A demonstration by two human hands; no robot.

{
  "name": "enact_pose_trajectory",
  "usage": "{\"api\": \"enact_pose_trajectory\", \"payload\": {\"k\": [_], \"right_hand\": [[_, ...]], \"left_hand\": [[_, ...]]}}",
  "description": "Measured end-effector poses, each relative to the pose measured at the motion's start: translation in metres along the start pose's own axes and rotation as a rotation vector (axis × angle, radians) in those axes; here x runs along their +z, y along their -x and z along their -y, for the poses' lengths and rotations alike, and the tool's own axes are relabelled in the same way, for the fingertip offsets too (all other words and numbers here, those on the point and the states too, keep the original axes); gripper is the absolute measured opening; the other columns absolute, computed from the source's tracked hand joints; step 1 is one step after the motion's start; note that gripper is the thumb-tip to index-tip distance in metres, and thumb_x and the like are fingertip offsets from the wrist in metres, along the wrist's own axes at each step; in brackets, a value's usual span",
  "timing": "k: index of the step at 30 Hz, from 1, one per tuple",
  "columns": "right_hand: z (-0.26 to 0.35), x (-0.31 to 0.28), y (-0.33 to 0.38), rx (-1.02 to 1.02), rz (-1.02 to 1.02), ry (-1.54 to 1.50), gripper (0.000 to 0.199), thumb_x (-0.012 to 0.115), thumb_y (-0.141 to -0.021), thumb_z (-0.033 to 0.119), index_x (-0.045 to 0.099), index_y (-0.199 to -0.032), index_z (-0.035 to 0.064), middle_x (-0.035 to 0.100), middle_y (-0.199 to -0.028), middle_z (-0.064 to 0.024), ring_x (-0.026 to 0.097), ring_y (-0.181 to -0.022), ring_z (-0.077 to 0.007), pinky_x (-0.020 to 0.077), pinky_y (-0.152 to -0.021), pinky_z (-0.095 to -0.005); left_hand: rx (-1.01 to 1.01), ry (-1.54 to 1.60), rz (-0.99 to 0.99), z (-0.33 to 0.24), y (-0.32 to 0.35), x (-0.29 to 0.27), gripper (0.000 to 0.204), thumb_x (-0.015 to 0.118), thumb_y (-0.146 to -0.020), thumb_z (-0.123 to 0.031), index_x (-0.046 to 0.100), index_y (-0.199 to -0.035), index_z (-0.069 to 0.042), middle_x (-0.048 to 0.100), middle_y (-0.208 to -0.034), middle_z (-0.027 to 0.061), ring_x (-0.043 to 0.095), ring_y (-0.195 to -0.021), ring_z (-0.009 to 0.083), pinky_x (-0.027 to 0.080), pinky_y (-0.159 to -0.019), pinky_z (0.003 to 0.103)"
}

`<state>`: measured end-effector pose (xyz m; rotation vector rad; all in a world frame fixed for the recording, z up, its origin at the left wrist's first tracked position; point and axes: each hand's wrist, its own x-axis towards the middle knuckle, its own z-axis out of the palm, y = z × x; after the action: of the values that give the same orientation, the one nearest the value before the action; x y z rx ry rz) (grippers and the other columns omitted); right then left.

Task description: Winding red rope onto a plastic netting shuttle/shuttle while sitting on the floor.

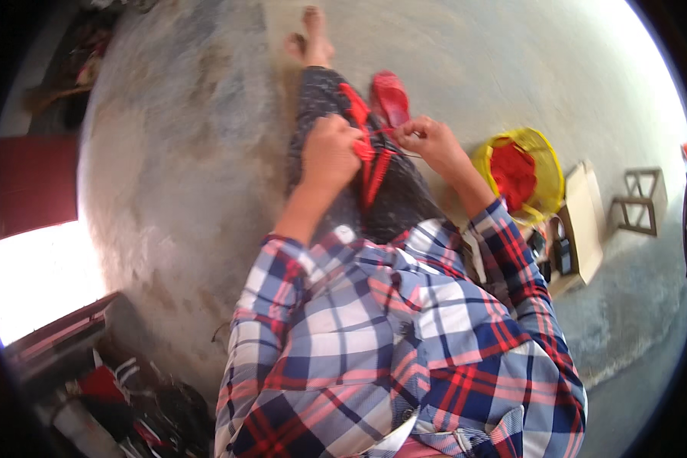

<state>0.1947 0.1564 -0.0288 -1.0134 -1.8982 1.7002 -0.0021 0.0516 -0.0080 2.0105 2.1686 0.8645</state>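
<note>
1. Plaid shirt [343,343] in blue, white and red fills the lower middle, its sleeves running up both forearms.
2. Grey concrete floor [198,153], stained in patches, spreads all around the seated person.
3. Dark speckled trousers [313,107] cover the legs, which stretch away from the camera; one bare foot [317,46] shows at the far end.
4. Open cardboard box [585,221] to the right, with dark items inside, stands just beside a round yellow container [555,164] that has red cloth [511,174] in it.
5. Left hand [330,153], above the thigh: fingers curled closed, gripping red fabric [364,150] at their tips. This fabric lies over the lap, between the two hands, with narrow parts reaching along the trousers.
6. Right hand [429,143], raised beside it: thumb and fingertips drawn together in a narrow pinch.
7. Red shoe [390,99] on the floor, just beyond the right hand.
8. Thin red strand [386,131] from the fabric to the pinched fingertips, slightly blurred.
</note>
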Motion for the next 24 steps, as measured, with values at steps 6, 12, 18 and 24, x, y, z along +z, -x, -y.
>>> {"api": "enact_pose_trajectory", "payload": {"k": [6,12,18,24], "right_hand": [[-0.023,0.023,0.001,-0.158,0.073,0.287,0.041,0.064,-0.076,0.008,0.061,-0.116,0.0035,0.060,-0.108,-0.0151,0.059,-0.104,-0.0324,0.0466,-0.089,-0.0377],[-0.006,0.003,0.011,-0.190,0.046,0.584,0.016,0.062,-0.079,0.008,0.061,-0.091,-0.0020,0.059,-0.092,-0.0156,0.060,-0.084,-0.0285,0.0471,-0.074,-0.0357],[0.003,-0.029,0.010,-0.075,-0.117,-0.115,0.017,0.059,-0.089,0.014,0.059,-0.094,-0.0023,0.059,-0.109,-0.0112,0.056,-0.106,-0.0237,0.0446,-0.091,-0.0349],[0.070,-0.038,0.032,-0.134,0.129,-0.876,0.019,0.060,-0.090,0.021,0.048,-0.086,0.0069,0.051,-0.087,-0.0038,0.051,-0.083,-0.0140,0.0440,-0.072,-0.0297]], "left_hand": [[-0.211,0.221,0.122,-0.026,0.012,0.031,0.010,0.061,-0.066,-0.007,0.062,-0.075,-0.002,0.062,-0.079,0.0215,0.059,-0.083,0.0411,0.047,-0.075,0.051],[-0.208,0.203,0.072,-0.040,0.013,0.039,0.012,0.066,-0.067,-0.015,0.064,-0.070,-0.004,0.063,-0.079,0.0183,0.060,-0.081,0.0350,0.047,-0.076,0.044],[-0.249,0.435,0.025,-0.042,0.019,0.040,0.013,0.063,-0.066,-0.011,0.066,-0.073,0.000,0.064,-0.076,0.0190,0.061,-0.078,0.0343,0.048,-0.073,0.043],[-0.416,0.628,0.080,-0.047,0.028,0.033,0.031,0.076,-0.071,-0.023,0.063,-0.081,0.002,0.063,-0.074,0.0227,0.066,-0.070,0.0324,0.049,-0.062,0.040]]}}
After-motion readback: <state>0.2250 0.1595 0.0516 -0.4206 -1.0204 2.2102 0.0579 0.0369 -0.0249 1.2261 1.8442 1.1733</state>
